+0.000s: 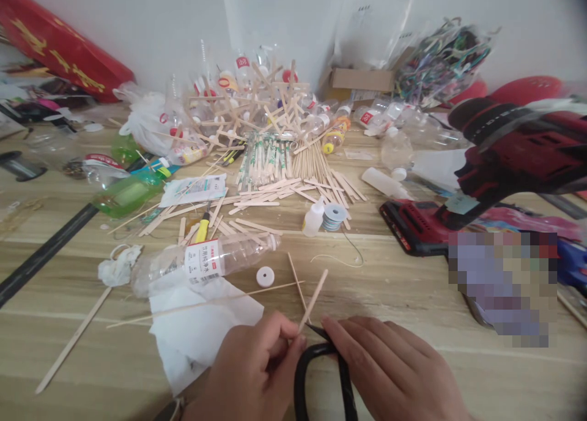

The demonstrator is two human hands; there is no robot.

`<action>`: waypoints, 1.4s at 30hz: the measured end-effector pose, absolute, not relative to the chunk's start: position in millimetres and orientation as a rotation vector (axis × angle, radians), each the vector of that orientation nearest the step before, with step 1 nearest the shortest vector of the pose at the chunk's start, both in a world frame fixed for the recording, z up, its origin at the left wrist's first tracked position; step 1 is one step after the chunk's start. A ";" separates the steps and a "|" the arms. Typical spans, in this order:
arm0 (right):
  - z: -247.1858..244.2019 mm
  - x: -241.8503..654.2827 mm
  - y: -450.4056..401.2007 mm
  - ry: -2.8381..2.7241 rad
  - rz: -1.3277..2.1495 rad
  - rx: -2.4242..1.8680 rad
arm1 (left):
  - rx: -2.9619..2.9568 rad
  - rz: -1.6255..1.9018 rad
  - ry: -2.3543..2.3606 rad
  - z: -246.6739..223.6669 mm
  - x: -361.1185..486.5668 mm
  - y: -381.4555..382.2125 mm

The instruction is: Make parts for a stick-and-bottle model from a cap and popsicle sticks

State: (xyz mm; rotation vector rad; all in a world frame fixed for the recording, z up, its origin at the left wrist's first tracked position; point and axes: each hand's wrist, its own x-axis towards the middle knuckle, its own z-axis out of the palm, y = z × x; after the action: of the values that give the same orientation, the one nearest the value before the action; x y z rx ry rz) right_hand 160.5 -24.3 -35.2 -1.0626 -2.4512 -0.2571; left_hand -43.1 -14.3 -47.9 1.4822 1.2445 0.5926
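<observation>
Between the thumb and finger of my left hand point(254, 363) a wooden craft stick point(315, 297) is pinched, its rounded end pointing up and away. My right hand point(394, 363) closes around a pair of black-handled scissors point(299, 381), gripping near the pivot with the handle loops toward me. The dark blade tip reaches the stick just beside my left fingertips; whether it touches cannot be made out. Beyond my hands lie a thin skewer point(229, 300) and a narrow wooden strip point(297, 283). A white bottle cap point(265, 277) with a dark centre hole sits nearby.
A clear bottle point(160, 268) lies beside white paper point(192, 341). A red cordless drill point(513, 164) stands at the right. Glue point(314, 218), a wire spool point(334, 215) and a yellow-handled tool point(202, 228) lie ahead, before piled sticks point(270, 158) and bottles. A green bottle point(123, 191) lies left.
</observation>
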 end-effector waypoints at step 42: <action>-38.2 157.3 -22.6 -2.302 -0.048 -1.085 | 1.341 0.649 1.342 -29.9 -41.2 -1.3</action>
State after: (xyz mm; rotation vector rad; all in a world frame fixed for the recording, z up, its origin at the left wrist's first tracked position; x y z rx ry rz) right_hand 157.3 -22.6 -38.2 -1.0850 -2.3024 -0.0476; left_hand -41.2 -1.3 -29.9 1.3414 1.3422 0.6489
